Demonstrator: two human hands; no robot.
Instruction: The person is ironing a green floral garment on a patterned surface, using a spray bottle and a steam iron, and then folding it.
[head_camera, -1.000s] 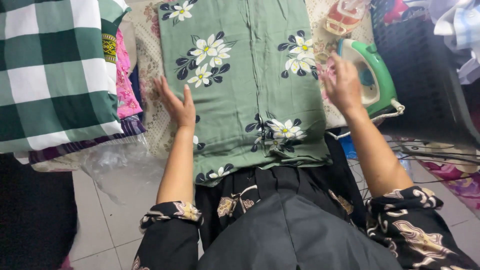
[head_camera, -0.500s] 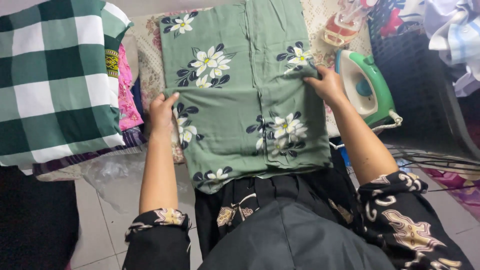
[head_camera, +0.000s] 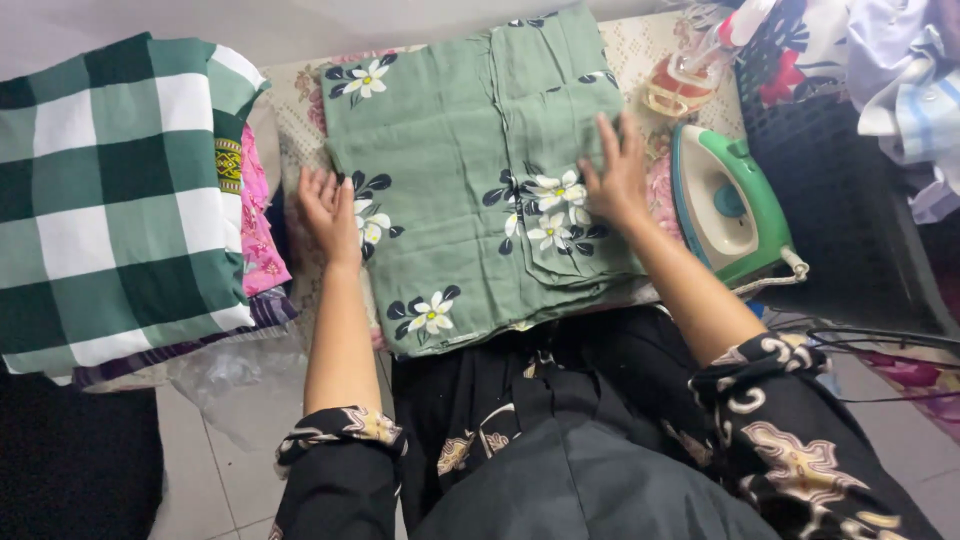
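- A view from above looks down at a person's two bare arms reaching over a padded ironing surface, dark patterned sleeves pushed up to the elbows.
- A green cloth (head_camera: 450, 200) printed with white flowers lies flat on the ironing surface (head_camera: 290, 110), which carries a pale lace-patterned cover.
- Half a second ago the cloth lay as one wide sheet with a hand at each side edge; now its right portion is folded over toward the middle, making a narrower double layer under the right hand.
- That suggests one fold of the cloth is already made and is being pressed flat.
- The right hand (head_camera: 615, 175) lies palm down on the folded layer, fingers spread and flat, gripping nothing.
- The left hand (head_camera: 330, 210) rests open at the cloth's left edge, fingers loosely extended, touching the fabric without clutching it.
- A green and white iron (head_camera: 725, 205) lies just beside the cloth on the right, apart from both hands.
- A folded green and white checked cloth (head_camera: 110, 200) sits to the left, on top of pink fabric (head_camera: 255, 215).
- A dark basket (head_camera: 830, 190) stands at the right, with patterned clothes (head_camera: 900, 70) heaped at its top.
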